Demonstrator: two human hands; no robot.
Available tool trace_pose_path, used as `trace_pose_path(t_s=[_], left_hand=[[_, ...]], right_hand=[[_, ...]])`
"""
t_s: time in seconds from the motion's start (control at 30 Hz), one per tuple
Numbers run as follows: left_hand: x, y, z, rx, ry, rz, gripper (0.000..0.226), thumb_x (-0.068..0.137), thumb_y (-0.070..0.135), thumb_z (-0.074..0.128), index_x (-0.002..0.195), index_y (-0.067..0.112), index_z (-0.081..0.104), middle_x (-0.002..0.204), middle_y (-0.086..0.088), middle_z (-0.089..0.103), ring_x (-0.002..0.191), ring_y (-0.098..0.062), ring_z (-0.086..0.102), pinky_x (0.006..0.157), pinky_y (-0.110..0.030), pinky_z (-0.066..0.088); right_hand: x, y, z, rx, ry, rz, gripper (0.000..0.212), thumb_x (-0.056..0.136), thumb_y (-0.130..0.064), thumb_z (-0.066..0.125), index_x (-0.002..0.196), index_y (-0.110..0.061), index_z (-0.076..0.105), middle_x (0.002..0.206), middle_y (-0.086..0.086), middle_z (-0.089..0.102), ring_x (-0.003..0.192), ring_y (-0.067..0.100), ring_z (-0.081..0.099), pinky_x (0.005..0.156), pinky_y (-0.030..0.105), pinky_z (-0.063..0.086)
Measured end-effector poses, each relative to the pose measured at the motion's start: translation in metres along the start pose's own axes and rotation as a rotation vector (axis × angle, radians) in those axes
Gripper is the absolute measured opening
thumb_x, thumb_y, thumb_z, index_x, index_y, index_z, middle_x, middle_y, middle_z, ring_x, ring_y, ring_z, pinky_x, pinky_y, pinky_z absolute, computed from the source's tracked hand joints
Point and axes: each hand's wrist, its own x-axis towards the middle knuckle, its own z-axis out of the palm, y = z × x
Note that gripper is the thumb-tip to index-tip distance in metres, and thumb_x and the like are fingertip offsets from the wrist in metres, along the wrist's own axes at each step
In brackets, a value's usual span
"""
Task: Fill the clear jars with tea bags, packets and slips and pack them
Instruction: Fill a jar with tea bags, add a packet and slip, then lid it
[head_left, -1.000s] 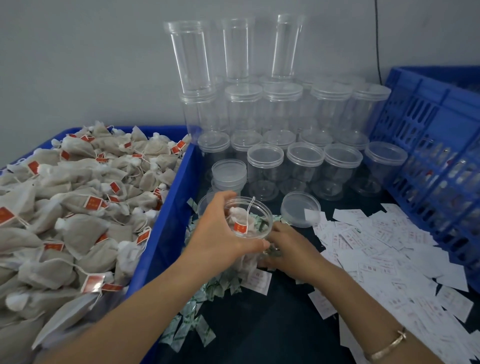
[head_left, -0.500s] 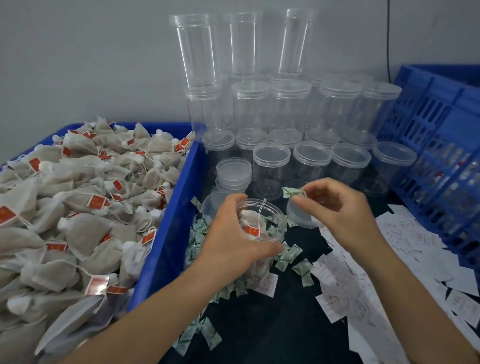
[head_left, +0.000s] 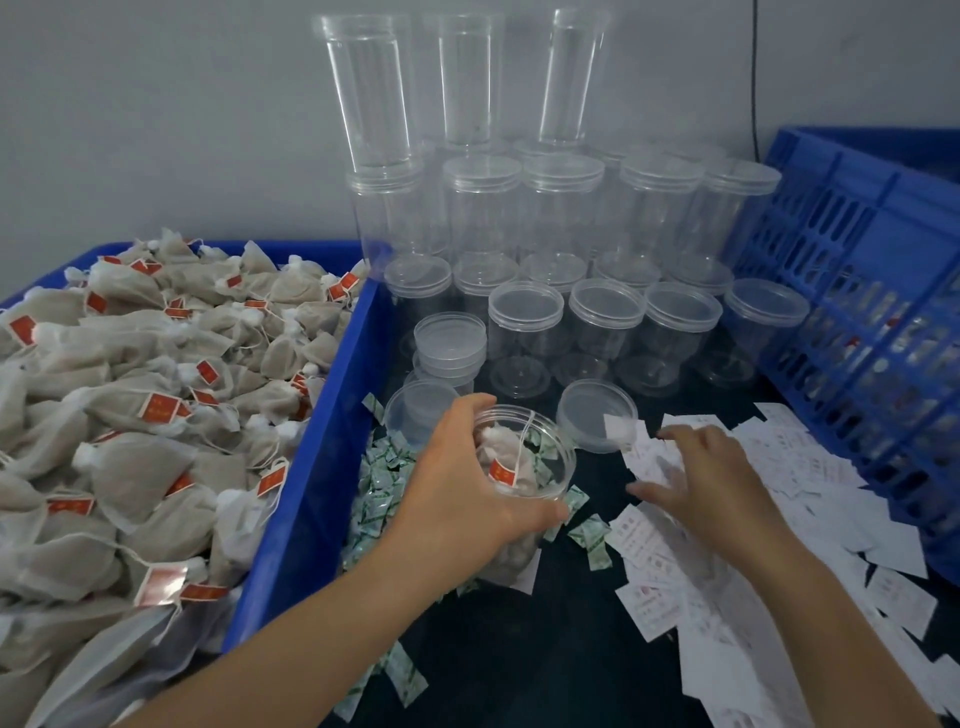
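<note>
Both arms are bare as far as they show. The left forearm fills the lower left of the frame and the right forearm the lower right, each slender and smooth. The left hand is sharp; the right hand has blurred fingers.

Counted two blue crates, three lidless jars upper centre, one open jar. Tea bags and slips were past tallying.
</note>
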Motion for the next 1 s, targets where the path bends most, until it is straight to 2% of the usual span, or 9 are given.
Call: trace_pose_path(t_s=[0.07,0.13,0.3,0.4,0.57,0.67,0.83,0.9,1.0], left_hand=[[-0.002,0.002,0.004,-0.002,-0.027,0.005,0.092,0.055,0.030,0.091,0.129,0.038,0.037,0.116,0.020,0.052,0.099,0.008,0.052,0.071,-0.001,0.041],[-0.004,0.002,0.007,0.004,-0.047,0.011,0.093,0.055,0.031,0.091,0.130,0.037,0.037,0.118,0.019,0.052,0.101,0.007,0.053,0.074,-0.002,0.041],[-0.006,0.002,0.010,0.035,-0.069,0.021,0.094,0.055,0.034,0.090,0.131,0.036,0.037,0.117,0.019,0.051,0.101,0.009,0.050,0.070,0.003,0.039],[-0.007,0.002,0.010,0.034,-0.077,0.023,0.095,0.055,0.034,0.090,0.133,0.035,0.036,0.119,0.019,0.051,0.105,0.006,0.051,0.074,-0.002,0.039],[-0.007,0.002,0.011,0.043,-0.082,0.026,0.095,0.055,0.034,0.090,0.133,0.036,0.036,0.119,0.019,0.051,0.105,0.005,0.052,0.074,-0.003,0.039],[-0.006,0.003,0.010,0.046,-0.082,0.027,0.094,0.055,0.034,0.091,0.132,0.036,0.037,0.118,0.019,0.051,0.102,0.008,0.050,0.071,0.003,0.038],[-0.005,0.003,0.009,0.047,-0.078,0.031,0.094,0.055,0.034,0.091,0.132,0.036,0.037,0.118,0.020,0.050,0.101,0.011,0.049,0.071,0.008,0.034],[-0.005,0.003,0.009,0.050,-0.079,0.034,0.093,0.055,0.034,0.091,0.131,0.037,0.037,0.116,0.021,0.051,0.100,0.011,0.050,0.070,0.007,0.035],[-0.006,0.003,0.010,0.057,-0.080,0.037,0.093,0.055,0.035,0.090,0.131,0.038,0.037,0.112,0.024,0.049,0.096,0.012,0.050,0.069,0.008,0.034]], right_hand=[[-0.005,0.008,0.020,-0.051,0.010,0.027,0.070,0.088,-0.062,0.060,0.145,-0.025,0.042,0.137,0.001,0.043,0.126,0.018,0.038,0.101,0.035,0.037],[-0.007,0.012,0.031,-0.053,0.085,0.003,0.060,0.091,-0.062,0.055,0.137,-0.024,0.053,0.133,-0.001,0.047,0.123,0.017,0.037,0.100,0.035,0.034],[-0.006,0.008,0.033,0.140,0.210,-0.053,0.023,0.091,-0.032,0.071,0.108,-0.016,0.072,0.112,-0.003,0.058,0.110,0.017,0.048,0.090,0.034,0.034],[-0.002,0.005,0.032,0.178,0.235,-0.045,0.020,0.090,-0.033,0.072,0.103,-0.018,0.070,0.103,-0.008,0.053,0.107,0.018,0.050,0.086,0.032,0.035],[0.024,-0.002,0.027,0.137,0.136,0.018,0.062,0.089,-0.053,0.066,0.139,-0.019,0.051,0.141,0.001,0.052,0.131,0.022,0.042,0.106,0.039,0.035],[0.038,-0.008,0.027,0.137,0.038,-0.066,0.049,0.095,-0.053,0.056,0.133,-0.022,0.056,0.137,0.000,0.058,0.128,0.022,0.047,0.104,0.043,0.037],[0.042,-0.008,0.031,0.038,0.026,-0.102,0.049,0.098,-0.048,0.056,0.138,-0.022,0.057,0.153,-0.001,0.045,0.142,0.021,0.037,0.111,0.041,0.026],[0.041,-0.007,0.032,0.052,0.056,-0.118,0.043,0.097,-0.044,0.059,0.132,-0.019,0.063,0.147,0.000,0.053,0.137,0.022,0.043,0.108,0.039,0.027],[0.037,-0.008,0.033,0.075,0.177,-0.163,0.028,0.094,-0.034,0.066,0.112,-0.012,0.072,0.117,0.006,0.071,0.111,0.026,0.060,0.091,0.037,0.036]])
